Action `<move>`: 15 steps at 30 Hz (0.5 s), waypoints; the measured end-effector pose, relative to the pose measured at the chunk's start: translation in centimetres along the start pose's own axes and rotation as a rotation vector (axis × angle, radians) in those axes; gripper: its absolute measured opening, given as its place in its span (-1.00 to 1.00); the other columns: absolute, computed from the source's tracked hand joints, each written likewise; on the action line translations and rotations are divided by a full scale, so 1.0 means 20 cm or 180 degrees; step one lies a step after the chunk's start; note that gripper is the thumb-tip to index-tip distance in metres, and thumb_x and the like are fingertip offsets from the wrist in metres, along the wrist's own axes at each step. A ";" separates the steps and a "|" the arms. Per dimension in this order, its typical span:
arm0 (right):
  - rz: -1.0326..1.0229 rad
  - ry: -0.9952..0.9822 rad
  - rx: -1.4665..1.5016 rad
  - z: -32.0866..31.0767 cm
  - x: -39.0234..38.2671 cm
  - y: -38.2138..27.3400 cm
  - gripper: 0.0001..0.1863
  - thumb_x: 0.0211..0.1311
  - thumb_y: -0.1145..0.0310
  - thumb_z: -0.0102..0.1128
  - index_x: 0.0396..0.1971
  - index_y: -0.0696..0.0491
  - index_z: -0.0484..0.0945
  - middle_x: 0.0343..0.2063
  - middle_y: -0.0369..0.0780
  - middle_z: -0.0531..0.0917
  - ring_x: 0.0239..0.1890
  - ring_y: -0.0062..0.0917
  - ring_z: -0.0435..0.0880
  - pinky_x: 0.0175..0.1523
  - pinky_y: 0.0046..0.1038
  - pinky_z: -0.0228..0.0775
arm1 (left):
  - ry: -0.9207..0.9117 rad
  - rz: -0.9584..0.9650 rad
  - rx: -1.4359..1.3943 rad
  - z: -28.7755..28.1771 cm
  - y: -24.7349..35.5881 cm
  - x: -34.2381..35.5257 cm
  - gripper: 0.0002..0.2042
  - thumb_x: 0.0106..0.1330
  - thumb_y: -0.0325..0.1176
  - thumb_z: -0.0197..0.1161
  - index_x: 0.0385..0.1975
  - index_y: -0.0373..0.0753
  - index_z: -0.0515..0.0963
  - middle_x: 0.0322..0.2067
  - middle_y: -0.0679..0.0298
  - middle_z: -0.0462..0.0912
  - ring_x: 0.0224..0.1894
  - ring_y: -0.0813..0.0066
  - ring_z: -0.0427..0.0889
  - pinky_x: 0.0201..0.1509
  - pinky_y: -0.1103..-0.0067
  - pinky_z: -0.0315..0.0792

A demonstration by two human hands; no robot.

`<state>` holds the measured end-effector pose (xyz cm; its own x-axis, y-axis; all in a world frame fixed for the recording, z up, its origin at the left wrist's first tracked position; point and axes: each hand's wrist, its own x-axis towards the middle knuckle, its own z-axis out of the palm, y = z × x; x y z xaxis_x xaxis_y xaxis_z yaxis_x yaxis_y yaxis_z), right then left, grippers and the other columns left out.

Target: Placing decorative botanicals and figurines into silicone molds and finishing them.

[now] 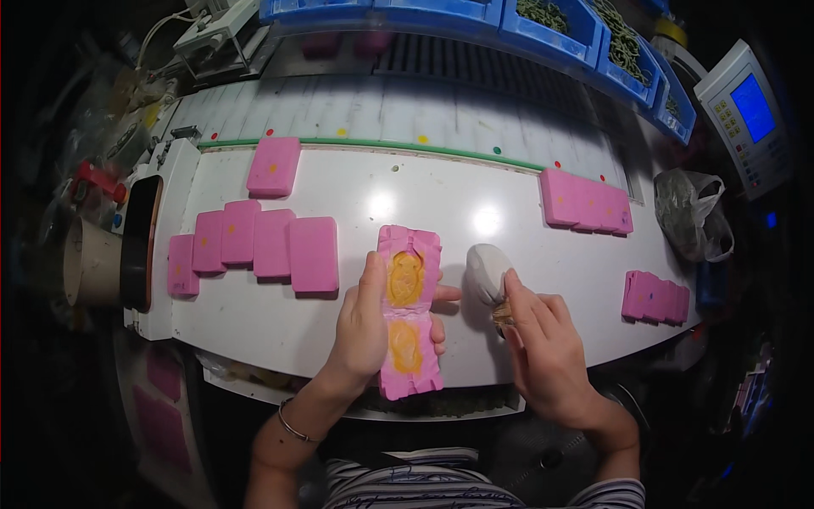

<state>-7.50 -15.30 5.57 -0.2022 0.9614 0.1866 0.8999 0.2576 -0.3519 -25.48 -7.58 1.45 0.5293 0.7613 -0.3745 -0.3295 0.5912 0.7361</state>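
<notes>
My left hand (365, 314) is closed round a pink rubber mould (408, 242), which lies spread open like a book. Each half has a yellow hollow, the upper one rounder and deeper. My right hand (547, 348) pinches the gathered, brownish neck of a rounded white cloth pouch (487, 270). The pouch hangs just right of the mould, apart from it, over the white worktable (458, 191). What is inside the pouch cannot be seen.
More pink moulds (314, 254) stand in a row at left, with one (275, 167) behind them. Others (585, 202) stand at right. A phone (142, 242), a plastic bag (693, 212), a control panel (751, 109) and blue bins (551, 34) surround the table.
</notes>
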 end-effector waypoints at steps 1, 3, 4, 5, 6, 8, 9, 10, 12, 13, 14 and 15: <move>-0.0015 -0.0004 0.0021 0.00 0.00 -0.02 -0.41 -0.04 0.61 0.11 0.09 0.35 0.25 -0.11 0.01 0.47 -0.30 -0.24 0.46 -0.21 -0.37 0.41 | 0.0107 -0.0013 -0.0039 -0.01 0.00 0.00 -0.34 0.40 0.08 -0.52 -0.11 -0.44 0.38 -0.36 -0.02 0.58 -0.57 0.37 0.55 -0.46 0.48 0.52; -0.0275 0.0528 0.0221 -0.01 0.00 -0.06 -0.37 -0.10 0.62 0.11 0.12 0.27 0.28 -0.04 0.04 0.44 -0.31 -0.28 0.47 -0.22 -0.36 0.41 | 0.0151 -0.0077 -0.0006 -0.01 0.01 -0.02 -0.35 0.41 0.06 -0.51 -0.13 -0.44 0.40 -0.37 0.02 0.58 -0.54 0.39 0.56 -0.42 0.50 0.51; -0.0261 0.0528 0.0205 0.00 0.01 -0.08 -0.37 -0.10 0.62 0.11 0.12 0.27 0.28 -0.04 0.04 0.44 -0.31 -0.28 0.47 -0.22 -0.36 0.41 | 0.0171 -0.0148 0.0021 0.00 0.02 -0.03 -0.37 0.42 0.03 -0.51 -0.16 -0.43 0.42 -0.38 0.05 0.58 -0.50 0.42 0.56 -0.38 0.52 0.51; -0.0534 0.0442 0.0025 0.03 0.03 -0.10 -0.35 -0.13 0.60 0.11 0.12 0.19 0.30 0.01 0.04 0.41 -0.30 -0.31 0.47 -0.21 -0.38 0.39 | 0.0152 -0.0157 0.0016 0.01 0.01 -0.02 -0.37 0.42 0.03 -0.51 -0.16 -0.43 0.42 -0.38 0.05 0.58 -0.50 0.42 0.56 -0.38 0.52 0.51; -0.0801 0.0344 -0.0136 0.06 0.04 -0.11 -0.33 -0.16 0.57 0.12 0.13 0.12 0.33 0.06 0.05 0.38 -0.29 -0.34 0.47 -0.21 -0.40 0.37 | 0.0255 0.0187 0.0347 0.03 -0.01 -0.02 -0.38 0.43 0.01 -0.49 -0.20 -0.42 0.45 -0.39 0.09 0.58 -0.46 0.45 0.57 -0.34 0.56 0.50; -0.0760 0.0203 -0.0208 0.09 0.05 -0.11 -0.33 -0.17 0.55 0.12 0.13 0.05 0.35 0.09 0.04 0.36 -0.29 -0.36 0.47 -0.20 -0.43 0.34 | 0.0267 0.0393 0.0654 0.02 0.00 -0.02 -0.41 0.45 -0.05 -0.45 -0.30 -0.40 0.50 -0.40 0.18 0.59 -0.34 0.53 0.57 -0.23 0.64 0.47; -0.0758 0.0087 -0.0274 0.10 0.06 -0.12 -0.33 -0.17 0.52 0.11 0.13 -0.02 0.37 0.12 0.04 0.33 -0.29 -0.38 0.46 -0.19 -0.46 0.31 | 0.0274 0.0388 0.0653 0.03 0.01 -0.03 -0.41 0.45 -0.05 -0.45 -0.30 -0.40 0.50 -0.40 0.18 0.59 -0.34 0.53 0.57 -0.23 0.64 0.47; -0.0773 0.0036 -0.0377 0.09 0.07 -0.11 -0.35 -0.14 0.48 0.11 0.12 -0.03 0.39 0.14 0.04 0.31 -0.28 -0.40 0.47 -0.18 -0.51 0.25 | 0.0300 0.0402 0.0629 0.03 0.01 -0.04 -0.41 0.45 -0.04 -0.45 -0.31 -0.40 0.50 -0.41 0.18 0.59 -0.35 0.53 0.57 -0.23 0.64 0.47; -0.0652 0.0155 -0.0370 0.04 0.07 -0.13 -0.37 -0.13 0.47 0.11 0.11 -0.03 0.39 0.14 0.03 0.32 -0.28 -0.41 0.47 -0.18 -0.51 0.25 | 0.0349 0.0419 0.0599 0.02 0.01 -0.05 -0.41 0.45 -0.04 -0.45 -0.31 -0.40 0.51 -0.42 0.18 0.59 -0.36 0.52 0.57 -0.24 0.64 0.46; -0.0530 0.0279 -0.0369 0.03 0.07 -0.12 -0.38 -0.12 0.46 0.11 0.11 -0.04 0.40 0.13 0.03 0.33 -0.28 -0.41 0.47 -0.18 -0.50 0.25 | 0.0256 0.0372 0.0474 -0.01 0.00 -0.03 -0.41 0.45 -0.04 -0.45 -0.31 -0.40 0.51 -0.41 0.18 0.58 -0.36 0.51 0.57 -0.23 0.64 0.46; -0.0542 0.0657 -0.0449 0.04 0.06 -0.10 -0.40 -0.11 0.44 0.14 0.10 -0.04 0.41 0.12 0.01 0.36 -0.27 -0.43 0.47 -0.20 -0.50 0.23 | 0.0163 0.0324 0.0348 -0.02 -0.01 -0.03 -0.41 0.45 -0.05 -0.45 -0.31 -0.40 0.50 -0.40 0.17 0.58 -0.36 0.50 0.57 -0.23 0.64 0.46; -0.0534 0.0652 -0.0457 0.08 0.06 -0.10 -0.40 -0.11 0.44 0.14 0.10 -0.04 0.41 0.12 0.01 0.36 -0.27 -0.43 0.47 -0.20 -0.50 0.23 | 0.0155 0.0317 0.0343 0.00 0.00 -0.03 -0.41 0.45 -0.05 -0.45 -0.31 -0.40 0.50 -0.40 0.17 0.58 -0.36 0.50 0.57 -0.23 0.64 0.46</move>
<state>-10.11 -14.47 5.10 -0.2837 0.8632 0.4175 0.9088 0.3809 -0.1700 -25.83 -8.09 1.67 0.4587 0.8284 -0.3216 -0.2914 0.4821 0.8263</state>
